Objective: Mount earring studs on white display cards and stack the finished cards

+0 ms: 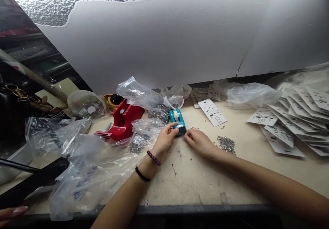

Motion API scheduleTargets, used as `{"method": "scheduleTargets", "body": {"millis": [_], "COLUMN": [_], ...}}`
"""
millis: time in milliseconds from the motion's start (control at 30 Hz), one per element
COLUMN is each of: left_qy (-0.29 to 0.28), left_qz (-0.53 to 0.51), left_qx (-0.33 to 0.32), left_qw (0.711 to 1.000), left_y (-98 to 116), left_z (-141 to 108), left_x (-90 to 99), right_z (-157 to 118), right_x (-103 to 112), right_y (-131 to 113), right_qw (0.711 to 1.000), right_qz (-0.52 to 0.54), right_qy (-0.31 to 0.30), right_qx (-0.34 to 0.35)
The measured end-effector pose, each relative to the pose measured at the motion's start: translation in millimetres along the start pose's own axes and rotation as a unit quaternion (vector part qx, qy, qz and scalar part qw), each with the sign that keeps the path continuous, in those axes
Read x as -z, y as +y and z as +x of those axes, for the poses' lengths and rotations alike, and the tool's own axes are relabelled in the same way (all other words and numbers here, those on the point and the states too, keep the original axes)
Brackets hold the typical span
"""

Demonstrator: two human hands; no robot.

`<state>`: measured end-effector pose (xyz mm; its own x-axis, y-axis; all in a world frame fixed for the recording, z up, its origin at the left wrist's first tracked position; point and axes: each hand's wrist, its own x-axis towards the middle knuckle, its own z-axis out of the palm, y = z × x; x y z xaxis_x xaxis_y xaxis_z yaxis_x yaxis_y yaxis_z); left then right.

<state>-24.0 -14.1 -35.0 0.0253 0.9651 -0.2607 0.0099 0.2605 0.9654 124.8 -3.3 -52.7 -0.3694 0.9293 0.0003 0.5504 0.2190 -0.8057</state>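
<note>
A small teal tape dispenser [181, 128] with a roll of clear tape stands on the worktable in front of me. My left hand [166, 138] holds it from the left, with index finger and thumb at its near end. Close by its right front corner, my right hand [199, 141] rests on the table with curled fingers; anything pinched in them is hidden or too small to make out. To the right of that hand lies a pile of small metal pieces [226, 144]. A thin metal piece [174, 170] lies on the table between my forearms.
A larger red tape dispenser [123, 121] stands at left among clear plastic bags [95, 174]. Dark small parts [159, 112] sit in a bag behind. Printed white cards [295, 119] are stacked at right; one card [212, 112] lies mid-table. Another person's fingers [12, 212] show bottom left.
</note>
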Motion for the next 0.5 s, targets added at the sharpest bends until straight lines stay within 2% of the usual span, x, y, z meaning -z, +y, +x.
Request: {"method": "scheduleTargets", "body": {"millis": [133,233,267,333,400,433,500], "left_qy": [-0.006,-0.013,-0.014,-0.011,-0.002,0.002,0.013], "left_qz": [0.009,0.016,0.019,0.025,0.036,0.044,0.055], "left_qx": [-0.003,0.005,0.006,0.001,-0.015,-0.025,-0.050], "left_qw": [1.000,1.000,1.000,1.000,0.999,0.999,0.997], "left_y": [-1,0,0,0,-1,-3,-7], "left_z": [1,1,0,-1,-1,0,2], "left_x": [1.5,1.8,1.6,0.4,-1.2,-1.9,-2.7], "right_z": [-4,-1,1,7,12,15,18], "right_x": [8,38,52,80,102,110,119], "right_y": [-4,-3,0,12,30,41,61], "right_qw": [0.999,0.989,0.986,0.992,0.991,0.985,0.980], "right_qz": [0.010,0.085,0.111,0.118,0.064,0.031,-0.021], "right_qy": [-0.045,-0.123,-0.125,-0.037,0.099,0.141,0.146], "right_qx": [0.009,0.012,0.010,-0.006,-0.062,-0.092,-0.131]}}
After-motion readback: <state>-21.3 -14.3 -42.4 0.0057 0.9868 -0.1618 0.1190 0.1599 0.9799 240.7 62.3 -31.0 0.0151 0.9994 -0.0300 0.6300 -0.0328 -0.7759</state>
